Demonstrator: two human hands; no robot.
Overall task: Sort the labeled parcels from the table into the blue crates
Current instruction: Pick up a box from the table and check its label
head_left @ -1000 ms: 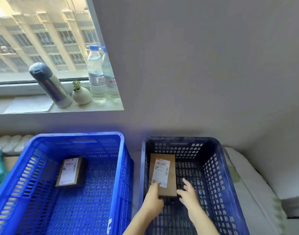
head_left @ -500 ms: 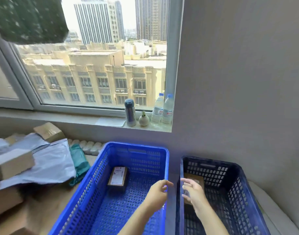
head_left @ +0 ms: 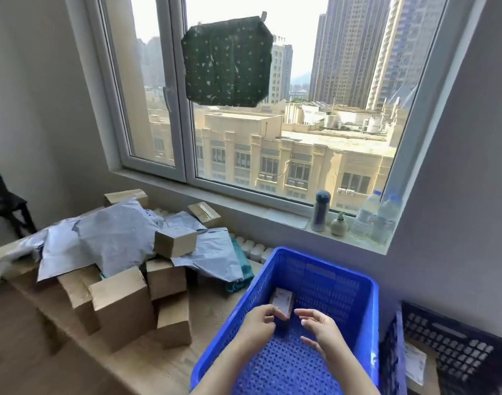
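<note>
A bright blue crate stands in front of me with one small labeled box on its floor. My left hand and my right hand hover above this crate, both empty with loosely curled fingers. The left fingertips overlap the near end of the small box; I cannot tell whether they touch it. At the right edge stands a dark blue crate holding a brown parcel with a white label. On the wooden table to the left lies a pile of cardboard boxes and grey mailer bags.
The windowsill behind the crates carries a grey flask, a small white pot with a plant and two water bottles. A dark cloth hangs on the window glass. A teal bag lies beside the bright crate.
My view swung left and up from the dark crate to the table pile. Both hands left the parcel in the dark crate and now hover over the bright blue one.
</note>
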